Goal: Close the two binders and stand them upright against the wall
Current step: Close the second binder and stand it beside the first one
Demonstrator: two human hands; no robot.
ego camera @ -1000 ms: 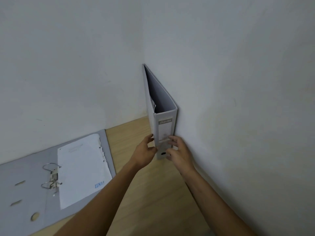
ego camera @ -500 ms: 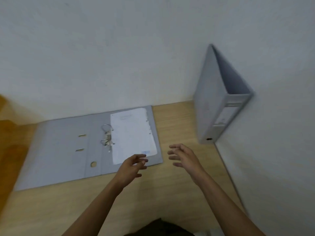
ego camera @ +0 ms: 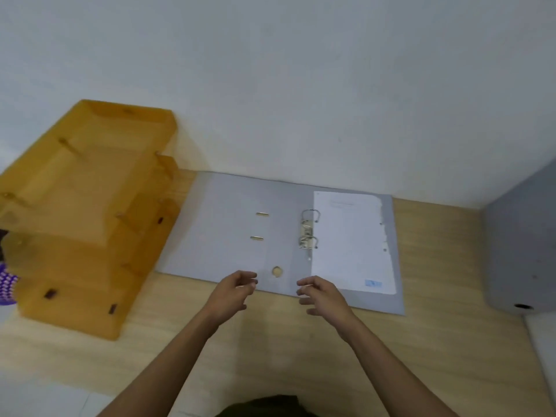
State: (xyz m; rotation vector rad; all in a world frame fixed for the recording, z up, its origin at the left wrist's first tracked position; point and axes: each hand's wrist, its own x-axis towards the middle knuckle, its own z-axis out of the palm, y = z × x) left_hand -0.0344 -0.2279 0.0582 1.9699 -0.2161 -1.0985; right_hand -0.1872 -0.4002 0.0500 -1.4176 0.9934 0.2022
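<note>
A stack of translucent amber plastic letter trays (ego camera: 90, 218) stands on the pale wooden worktop (ego camera: 270, 350) at the left, against the white wall (ego camera: 270, 85), its right side just beside the left cover of the open grey lever-arch binder (ego camera: 228, 230). A scrap of purple-and-white patterned fabric (ego camera: 6, 284) shows at the far left edge.

Two binders are in view. The open one lies flat on the worktop with its far edge along the wall; its metal ring mechanism (ego camera: 308, 233) has two rings, and a white punched sheet of paper (ego camera: 352, 239) lies on the right cover. The second, a closed grey binder (ego camera: 523, 245), stands upright at the right edge of the view, by the side wall, well apart from the open one.

Both forearms reach forward from the bottom of the view. The left hand (ego camera: 230, 294) and the right hand (ego camera: 323, 296) hover over the near edge of the open binder, either side of the round finger hole in its spine. The fingers of each hand are loosely curled and spread, gripping nothing.
</note>
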